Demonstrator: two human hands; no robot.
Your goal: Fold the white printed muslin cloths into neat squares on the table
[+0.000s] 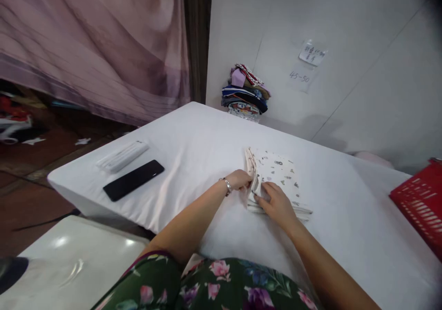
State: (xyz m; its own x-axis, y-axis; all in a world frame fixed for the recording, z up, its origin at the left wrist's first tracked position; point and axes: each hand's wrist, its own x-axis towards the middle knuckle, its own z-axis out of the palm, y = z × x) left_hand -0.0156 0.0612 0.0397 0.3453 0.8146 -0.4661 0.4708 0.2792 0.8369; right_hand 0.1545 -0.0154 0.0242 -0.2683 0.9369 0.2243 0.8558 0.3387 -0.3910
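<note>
A cream cloth (pixel 278 169) with small dark and grey printed figures lies folded in layers on the white-covered table. My left hand (pixel 239 179), with a silver bracelet at the wrist, grips the cloth's left edge, its fingertips partly hidden by the fold. On the near left part of the cloth, my right hand (pixel 275 203) pinches the same raised fold between thumb and fingers. The fold stands up slightly between both hands. Layered edges show at the cloth's near right corner.
A black phone (pixel 134 180) and a white plastic-wrapped packet (pixel 123 156) lie on the table's left. Folded clothes (pixel 245 91) are stacked by the wall. A red basket (pixel 419 204) stands at right, a white stool (pixel 74 259) at lower left. A pink curtain (pixel 103 38) hangs behind.
</note>
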